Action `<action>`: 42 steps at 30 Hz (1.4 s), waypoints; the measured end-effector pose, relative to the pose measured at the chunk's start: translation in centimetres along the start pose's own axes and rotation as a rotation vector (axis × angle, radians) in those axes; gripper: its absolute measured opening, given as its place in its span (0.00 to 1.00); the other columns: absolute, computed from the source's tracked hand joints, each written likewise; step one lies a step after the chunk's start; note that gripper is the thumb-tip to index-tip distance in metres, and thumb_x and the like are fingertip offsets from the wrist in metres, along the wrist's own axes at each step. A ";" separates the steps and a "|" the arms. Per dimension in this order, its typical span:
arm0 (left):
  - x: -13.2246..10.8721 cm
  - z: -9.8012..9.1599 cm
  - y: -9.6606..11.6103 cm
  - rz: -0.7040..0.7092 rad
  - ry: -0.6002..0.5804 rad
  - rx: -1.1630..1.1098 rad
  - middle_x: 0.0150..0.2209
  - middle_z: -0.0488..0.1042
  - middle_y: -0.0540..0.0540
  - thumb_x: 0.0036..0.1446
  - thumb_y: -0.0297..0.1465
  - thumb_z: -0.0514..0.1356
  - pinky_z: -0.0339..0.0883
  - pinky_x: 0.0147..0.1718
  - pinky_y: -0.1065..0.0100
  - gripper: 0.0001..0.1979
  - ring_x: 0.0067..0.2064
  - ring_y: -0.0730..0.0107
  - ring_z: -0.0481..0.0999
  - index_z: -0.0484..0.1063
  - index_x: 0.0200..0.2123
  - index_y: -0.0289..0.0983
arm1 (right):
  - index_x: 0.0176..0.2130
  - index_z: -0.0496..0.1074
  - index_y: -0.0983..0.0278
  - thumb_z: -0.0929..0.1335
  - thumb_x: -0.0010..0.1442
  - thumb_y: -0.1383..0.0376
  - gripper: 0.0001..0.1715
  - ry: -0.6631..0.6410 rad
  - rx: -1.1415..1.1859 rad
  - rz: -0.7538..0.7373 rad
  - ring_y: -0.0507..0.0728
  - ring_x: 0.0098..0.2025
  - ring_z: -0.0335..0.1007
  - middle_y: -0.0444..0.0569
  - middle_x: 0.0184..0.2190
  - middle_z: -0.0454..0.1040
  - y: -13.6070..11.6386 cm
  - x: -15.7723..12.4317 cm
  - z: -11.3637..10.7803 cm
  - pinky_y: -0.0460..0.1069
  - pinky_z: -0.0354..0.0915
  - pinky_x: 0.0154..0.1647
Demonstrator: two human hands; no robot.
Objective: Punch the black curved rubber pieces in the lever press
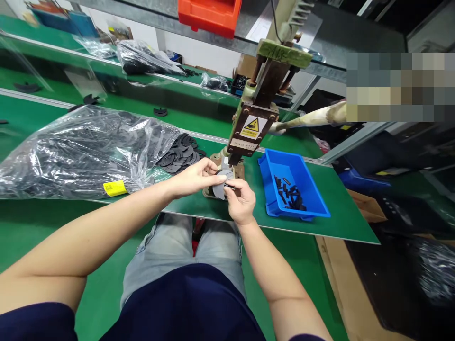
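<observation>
My left hand (199,179) is closed, thumb and fingers pinching a flat grey rounded piece (219,190) over the base of a hand press (250,121). My right hand (242,202) pinches a small black part (230,186) against that piece's right edge. Both hands are just below the press ram, and fingers hide some of the piece. Left of the press lies a pile of dark crescent-shaped pieces (181,154), spilling from a clear plastic bag (88,147). A blue bin (284,163) to the right holds several small black parts (289,194).
The press lever (316,117) reaches out to the right. A conveyor (199,113) runs behind the green worktable (344,213), with a loose crescent piece (160,112) on it. Overhead is a shelf with an orange bin (209,16). Cardboard (337,284) stands at lower right.
</observation>
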State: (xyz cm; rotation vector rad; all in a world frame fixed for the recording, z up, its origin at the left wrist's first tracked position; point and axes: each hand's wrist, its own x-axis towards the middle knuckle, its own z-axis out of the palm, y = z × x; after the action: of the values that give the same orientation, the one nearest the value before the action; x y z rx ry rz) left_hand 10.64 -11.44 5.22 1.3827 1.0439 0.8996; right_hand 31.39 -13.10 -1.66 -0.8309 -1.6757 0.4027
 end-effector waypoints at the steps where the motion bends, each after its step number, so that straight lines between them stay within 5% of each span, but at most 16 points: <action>1: 0.0 0.0 -0.1 -0.045 -0.033 -0.067 0.37 0.77 0.49 0.53 0.52 0.75 0.68 0.36 0.68 0.27 0.36 0.69 0.75 0.75 0.44 0.38 | 0.48 0.77 0.58 0.71 0.69 0.61 0.08 0.005 0.014 0.007 0.55 0.41 0.80 0.48 0.41 0.83 0.2 0.0 0.0 0.52 0.77 0.43; 5: 0.4 0.2 -1.1 -0.186 -0.176 -0.291 0.35 0.78 0.47 0.52 0.51 0.76 0.70 0.37 0.66 0.27 0.35 0.68 0.77 0.76 0.40 0.35 | 0.46 0.81 0.57 0.74 0.67 0.60 0.07 -0.007 0.029 0.021 0.56 0.43 0.78 0.48 0.40 0.80 1.0 0.1 0.1 0.54 0.76 0.47; 9: 1.2 0.4 -2.5 -0.198 -0.165 -0.383 0.36 0.81 0.47 0.49 0.47 0.79 0.72 0.37 0.67 0.27 0.36 0.68 0.79 0.79 0.42 0.35 | 0.45 0.82 0.57 0.74 0.66 0.60 0.08 0.004 0.021 0.053 0.57 0.44 0.75 0.49 0.40 0.76 1.7 0.2 0.1 0.55 0.75 0.47; 14: 4.0 -1.6 -3.7 -0.220 0.102 -0.278 0.33 0.82 0.47 0.44 0.46 0.82 0.73 0.29 0.69 0.29 0.30 0.70 0.79 0.75 0.40 0.36 | 0.55 0.77 0.57 0.71 0.68 0.64 0.16 -0.029 0.032 0.089 0.57 0.46 0.74 0.51 0.46 0.73 1.3 -0.6 -1.8 0.56 0.76 0.47; 17: 7.5 -4.7 -4.3 -0.270 0.308 -0.130 0.31 0.81 0.46 0.47 0.43 0.81 0.71 0.23 0.72 0.25 0.27 0.72 0.77 0.73 0.38 0.36 | 0.54 0.77 0.55 0.71 0.67 0.68 0.17 -0.051 0.030 0.069 0.60 0.48 0.74 0.51 0.44 0.74 0.6 -2.3 -4.1 0.59 0.76 0.49; 23: 17.8 -8.9 -3.8 -0.389 0.468 -0.032 0.27 0.77 0.44 0.59 0.32 0.75 0.75 0.27 0.70 0.14 0.26 0.72 0.77 0.72 0.33 0.34 | 0.52 0.78 0.53 0.70 0.64 0.72 0.20 -0.087 0.018 0.122 0.60 0.44 0.76 0.50 0.41 0.76 -0.7 -5.9 -7.1 0.59 0.78 0.41; 27: 23.9 -10.4 -2.7 -0.330 0.565 0.019 0.34 0.80 0.41 0.65 0.27 0.69 0.79 0.39 0.65 0.08 0.34 0.67 0.82 0.75 0.43 0.29 | 0.51 0.79 0.53 0.70 0.64 0.73 0.20 -0.115 -0.017 0.151 0.59 0.42 0.78 0.49 0.39 0.77 -1.1 -6.6 -8.0 0.57 0.79 0.38; 29: 25.3 -11.6 -2.6 -0.303 0.609 0.084 0.42 0.82 0.37 0.64 0.25 0.68 0.78 0.47 0.61 0.13 0.43 0.62 0.84 0.74 0.51 0.28 | 0.51 0.80 0.53 0.70 0.64 0.72 0.20 -0.137 -0.046 0.150 0.60 0.42 0.78 0.50 0.39 0.78 -1.1 -6.5 -9.2 0.57 0.79 0.38; 32: 24.6 -13.5 -3.0 -0.235 0.632 0.465 0.55 0.80 0.32 0.61 0.27 0.70 0.71 0.59 0.55 0.20 0.57 0.51 0.80 0.76 0.55 0.30 | 0.52 0.81 0.51 0.69 0.66 0.71 0.21 -0.158 -0.108 0.162 0.61 0.41 0.80 0.51 0.39 0.79 -1.0 -6.1 -12.1 0.59 0.79 0.37; 35: 20.9 -14.5 -3.6 -0.066 0.454 0.941 0.58 0.79 0.34 0.64 0.35 0.67 0.65 0.64 0.55 0.16 0.60 0.49 0.76 0.81 0.52 0.34 | 0.55 0.82 0.49 0.68 0.68 0.67 0.21 -0.128 -0.187 0.202 0.62 0.39 0.79 0.50 0.36 0.79 -0.3 -5.4 -15.9 0.60 0.77 0.38; 38: 15.8 -14.0 -4.0 0.083 0.250 1.157 0.54 0.80 0.37 0.66 0.40 0.64 0.64 0.65 0.56 0.15 0.59 0.50 0.75 0.83 0.48 0.38 | 0.55 0.82 0.49 0.65 0.72 0.62 0.19 -0.089 -0.294 0.264 0.62 0.39 0.79 0.51 0.36 0.80 1.2 -3.9 -19.1 0.61 0.75 0.41; 42: 10.5 -12.0 -4.6 0.058 0.157 1.319 0.53 0.79 0.35 0.65 0.46 0.64 0.63 0.63 0.53 0.18 0.60 0.44 0.73 0.84 0.43 0.38 | 0.51 0.83 0.52 0.66 0.72 0.53 0.17 -0.178 -0.500 0.390 0.61 0.45 0.80 0.51 0.45 0.82 3.8 -0.6 -21.0 0.60 0.74 0.48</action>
State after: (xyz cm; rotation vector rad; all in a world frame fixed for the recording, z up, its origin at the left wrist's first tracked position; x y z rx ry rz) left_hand 2.27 2.28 1.15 2.4179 1.8613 0.2677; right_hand 52.47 -14.34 1.23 -1.5430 -1.8074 0.3311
